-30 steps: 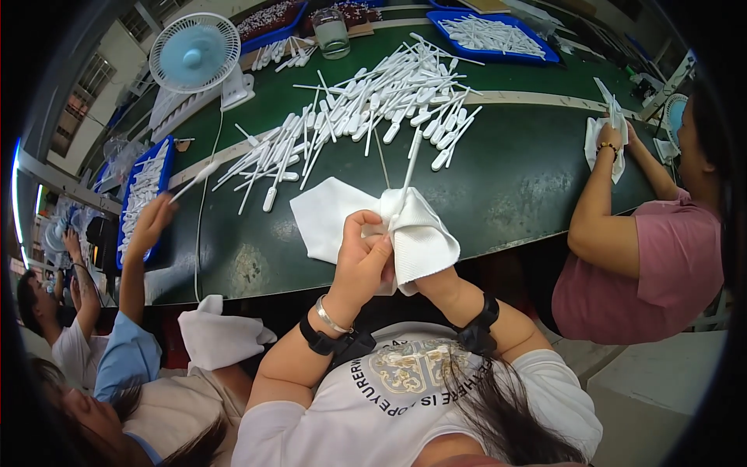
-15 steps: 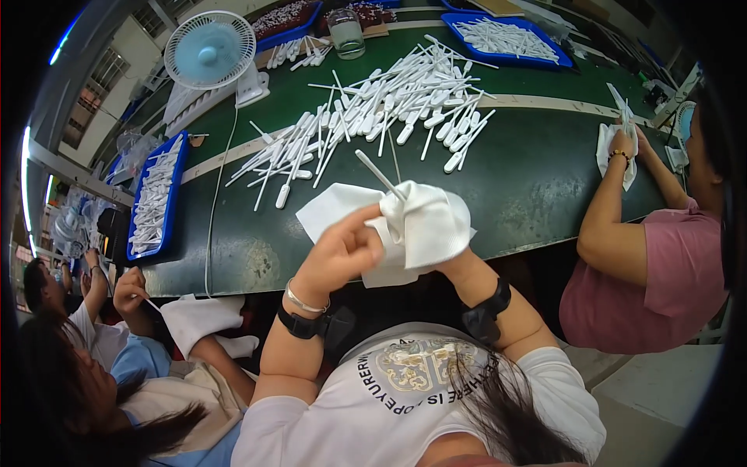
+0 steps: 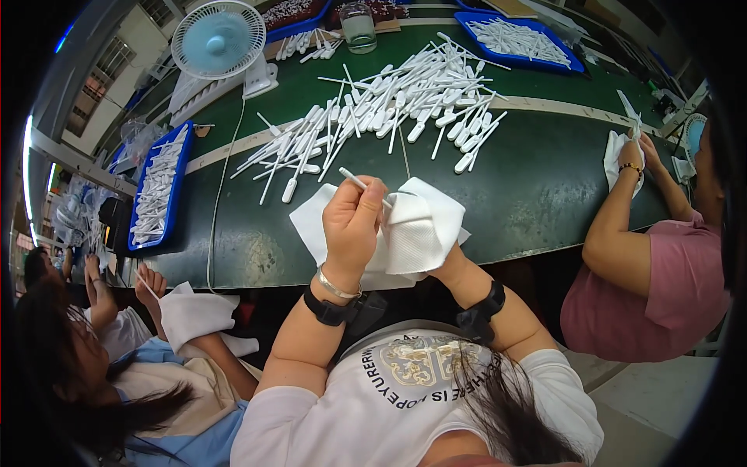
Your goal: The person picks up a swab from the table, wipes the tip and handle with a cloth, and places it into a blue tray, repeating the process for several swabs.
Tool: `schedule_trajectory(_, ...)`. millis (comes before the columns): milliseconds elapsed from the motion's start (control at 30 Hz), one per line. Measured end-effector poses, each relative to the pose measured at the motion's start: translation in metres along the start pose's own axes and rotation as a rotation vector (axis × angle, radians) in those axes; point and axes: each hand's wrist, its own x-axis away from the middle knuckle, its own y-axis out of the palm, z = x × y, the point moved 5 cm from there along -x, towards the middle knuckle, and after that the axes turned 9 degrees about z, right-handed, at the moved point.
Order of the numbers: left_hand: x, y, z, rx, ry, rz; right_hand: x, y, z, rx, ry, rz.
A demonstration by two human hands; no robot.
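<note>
My left hand [image 3: 354,226] is closed, thumb and fingers pinching a thin white stick [image 3: 352,177]. The stick's tip juts up and left past the fingers, and its other end goes into a white cloth [image 3: 424,226]. My right hand [image 3: 449,267] is beneath this cloth, gripping it from below; its fingers are hidden, with only the part near the wrist showing. One flap of the cloth spreads to the left behind my left hand. On the green table beyond lies a loose pile of white plastic sticks [image 3: 401,101] with wide oval ends.
Blue trays of white sticks stand at left [image 3: 185,159] and far right [image 3: 577,61]. A fan [image 3: 218,40] and a glass jar [image 3: 359,31] stand at the back. A cord [image 3: 222,187] crosses the table. People with cloths sit on both sides, the right one [image 3: 646,288] close.
My left hand has risen from beside the cloth and closed on the stick. The cloth has shifted in my right hand and now shows a broad face. The whole view has moved slightly.
</note>
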Motion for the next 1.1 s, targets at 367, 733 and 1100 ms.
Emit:
schedule_trajectory(367,-0.015,-0.024,-0.002,0.292,-0.131,0.072,0.019,-0.021,0.024,-0.117,0.153,0.319)
schedule_trajectory(733,0.007,-0.003,0.006,0.006,0.077,-0.027,-0.001,0.002,-0.014,0.219,-0.101,0.015)
schedule_trajectory(1100,-0.010,-0.026,0.006,0.343,-0.006,-0.030,0.012,-0.024,-0.014,0.044,0.008,0.131)
